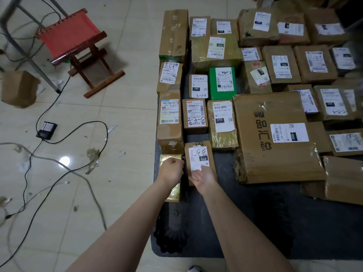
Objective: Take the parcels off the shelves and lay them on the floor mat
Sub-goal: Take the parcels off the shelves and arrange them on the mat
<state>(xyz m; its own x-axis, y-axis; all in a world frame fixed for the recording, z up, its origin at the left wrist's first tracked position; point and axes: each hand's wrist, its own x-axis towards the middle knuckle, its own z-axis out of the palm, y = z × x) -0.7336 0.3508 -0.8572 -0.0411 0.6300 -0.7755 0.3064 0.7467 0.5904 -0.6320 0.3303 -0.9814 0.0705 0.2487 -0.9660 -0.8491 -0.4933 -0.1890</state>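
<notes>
My left hand (pixel 172 169) is curled down onto the gold parcel (pixel 173 194), fingers closed over its far half; my right hand (pixel 204 178) lies fairly flat and relaxed on the near end of the small brown parcel (pixel 198 154), touching it rather than gripping it, as far as I can tell.

The worry is the gold one. It sits right on the left edge of the floor mat (pixel 255 232), and its wrap looks slick (shiny foil, I'd guess) — if I let go carelessly or nudge it toward 9 o'clock, it could slide off onto the tiles. Pushing toward 12 o'clock would jam it into the tall brown parcel (pixel 170 134) just beyond my knuckles and skew that row. My right hand could likewise drag its parcel askew as it lifts.

The two parcels lie side by side under my hands, a narrow dark gap between them. At 2 o'clock from my right hand lies the large flat carton (pixel 275 138), with more labelled boxes packed beyond it. Out at 9 o'clock, loose cables (pixel 59 173) trail over the floor — a trip risk, I judge, on the walk back to the shelves.
</notes>
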